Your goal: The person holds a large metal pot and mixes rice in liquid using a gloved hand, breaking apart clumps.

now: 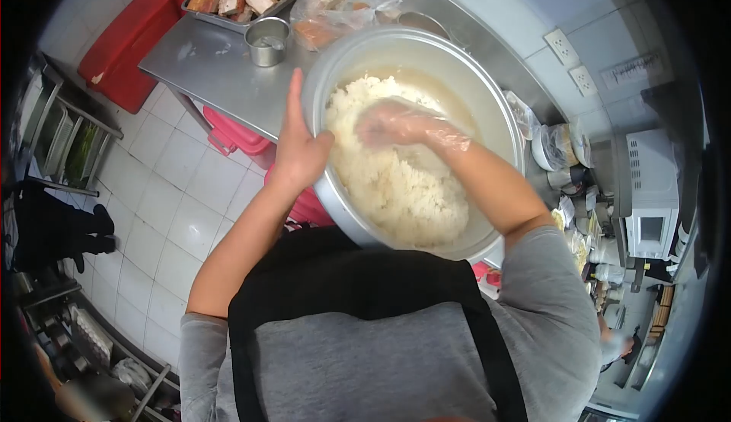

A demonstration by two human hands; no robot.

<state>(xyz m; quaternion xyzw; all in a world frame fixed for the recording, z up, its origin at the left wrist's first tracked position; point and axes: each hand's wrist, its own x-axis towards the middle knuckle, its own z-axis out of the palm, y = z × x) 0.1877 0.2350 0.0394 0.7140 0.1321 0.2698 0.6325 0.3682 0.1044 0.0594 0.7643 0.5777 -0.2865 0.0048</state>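
Note:
A large round metal pot (499, 117) stands in front of me on the steel table. White cooked rice (419, 201) is heaped inside it, with bare pot bottom showing at the far side. My right hand (392, 124), in a clear plastic glove, reaches into the pot and rests on the rice; its fingers are blurred and partly sunk in the grains. My left hand (301, 148) is bare and lies against the pot's left rim, with the index finger stretched out and the thumb toward the rim.
The steel table (205, 60) carries a tray (217, 17) of meat chunks, a metal cup (268, 45) and a plastic bag (335, 11). Red bins (129, 49) stand left. Bowls (560, 144) and a microwave (651, 224) are right. Part of another person (613, 342) shows far right.

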